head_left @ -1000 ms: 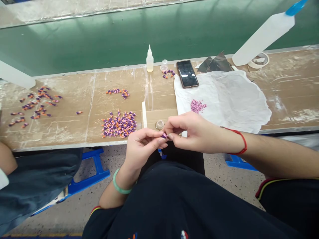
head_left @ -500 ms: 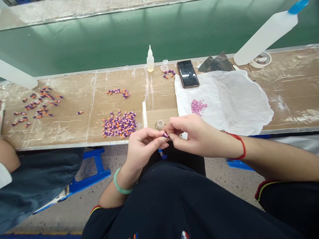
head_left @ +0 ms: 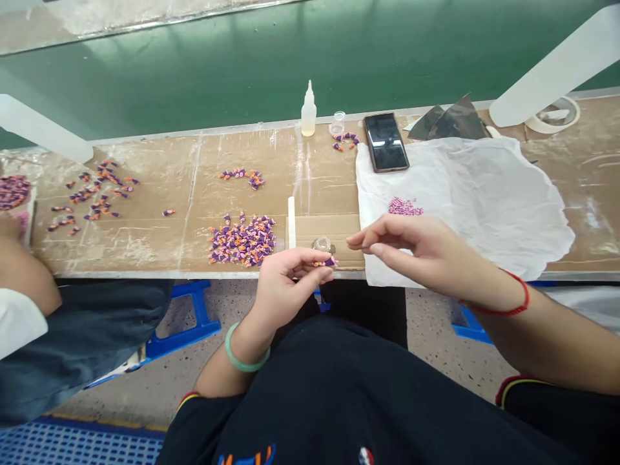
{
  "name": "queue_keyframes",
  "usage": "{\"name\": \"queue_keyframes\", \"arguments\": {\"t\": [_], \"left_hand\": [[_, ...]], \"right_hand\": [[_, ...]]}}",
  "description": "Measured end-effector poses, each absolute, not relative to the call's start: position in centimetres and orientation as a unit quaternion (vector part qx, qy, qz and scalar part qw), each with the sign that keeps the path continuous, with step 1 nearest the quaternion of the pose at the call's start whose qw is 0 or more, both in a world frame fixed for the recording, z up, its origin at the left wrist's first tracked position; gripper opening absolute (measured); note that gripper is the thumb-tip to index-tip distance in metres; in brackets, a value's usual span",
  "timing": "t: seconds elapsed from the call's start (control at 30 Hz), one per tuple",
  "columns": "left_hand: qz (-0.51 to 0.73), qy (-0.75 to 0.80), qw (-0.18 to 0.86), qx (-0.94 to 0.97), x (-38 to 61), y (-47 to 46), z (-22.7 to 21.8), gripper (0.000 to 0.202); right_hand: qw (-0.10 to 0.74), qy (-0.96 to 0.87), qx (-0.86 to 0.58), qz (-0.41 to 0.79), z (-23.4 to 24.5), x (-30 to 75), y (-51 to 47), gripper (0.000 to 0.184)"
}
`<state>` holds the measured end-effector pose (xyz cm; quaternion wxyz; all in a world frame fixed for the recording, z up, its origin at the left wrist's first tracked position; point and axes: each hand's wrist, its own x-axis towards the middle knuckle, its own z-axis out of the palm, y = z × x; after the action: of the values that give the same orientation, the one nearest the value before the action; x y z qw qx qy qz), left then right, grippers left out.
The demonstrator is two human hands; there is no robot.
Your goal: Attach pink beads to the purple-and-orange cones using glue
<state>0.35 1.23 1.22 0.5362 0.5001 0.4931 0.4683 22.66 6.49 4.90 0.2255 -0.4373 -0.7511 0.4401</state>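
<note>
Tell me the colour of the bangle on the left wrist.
The bangle is pale green, shown best in the head view.

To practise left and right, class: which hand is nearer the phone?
The right hand is nearer, below the phone; the left hand is farther away, below and to the phone's left.

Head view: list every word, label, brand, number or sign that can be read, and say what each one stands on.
No text can be read in this view.
The orange and blue marks on the dark shirt are cut off by the picture's edge: unreadable.
The small round badge on the shirt is too small to read.
The phone has a dark screen and shows no text.
The plastic dropper bottle shows no legible label.
</note>
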Motion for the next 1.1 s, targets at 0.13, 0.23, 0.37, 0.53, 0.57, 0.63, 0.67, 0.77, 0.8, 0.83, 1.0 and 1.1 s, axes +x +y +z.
{"name": "queue_keyframes", "arguments": {"t": [0.13,0.23,0.37,0.53,0.57,0.63,0.67,0.77,0.8,0.83,1.0,1.1], "left_hand": [[0.355,0.568,0.417,0.614,-3.5,3.8,0.0,0.007],[0.227,0.627,0.324,0.671,-7.4,6.2,-0.3,0.009],[0.175,0.675,0.251,0.672,-10.6,10.5,-0.2,0.016],[0.167,0.688,0.121,0.696,-10.9,17.0,-1.6,0.019],[0.146,0.687,0.116,0.702,-10.8,18.0,-2.0,0.019],[0.109,0.69,0.117,0.706,-10.6,19.4,-2.6,0.016],[0.099,0.693,0.118,0.704,-10.5,19.7,-2.8,0.014],[0.094,0.703,0.114,0.696,-10.2,20.1,-3.0,0.01],[0.093,0.705,0.113,0.694,-10.1,20.0,-2.9,0.01],[0.092,0.707,0.113,0.692,-10.0,19.9,-2.8,0.01],[0.178,0.725,0.143,0.65,-10.0,18.9,-1.9,0.007],[0.316,0.708,0.215,0.594,-9.8,17.4,-1.1,0.008]], "right_hand": [[0.223,-0.695,-0.495,0.47,3.2,24.7,7.0,0.024],[0.228,-0.656,-0.528,0.488,1.7,25.8,7.3,0.034],[0.22,-0.623,-0.552,0.509,0.5,26.3,7.5,0.039],[0.236,-0.61,-0.563,0.506,-0.1,26.5,7.5,0.038],[0.24,-0.609,-0.563,0.504,-0.2,26.6,7.4,0.037],[0.247,-0.606,-0.566,0.502,-0.3,27.0,7.2,0.038],[0.251,-0.603,-0.568,0.501,-0.4,27.2,7.1,0.039],[0.262,-0.593,-0.579,0.495,-0.6,27.8,6.8,0.04],[0.266,-0.591,-0.582,0.492,-0.6,27.9,6.7,0.039],[0.268,-0.589,-0.585,0.489,-0.7,28.1,6.6,0.038],[0.301,-0.581,-0.587,0.476,-0.5,28.9,6.4,0.029],[0.349,-0.577,-0.598,0.433,-1.0,30.0,6.3,0.022]]}}
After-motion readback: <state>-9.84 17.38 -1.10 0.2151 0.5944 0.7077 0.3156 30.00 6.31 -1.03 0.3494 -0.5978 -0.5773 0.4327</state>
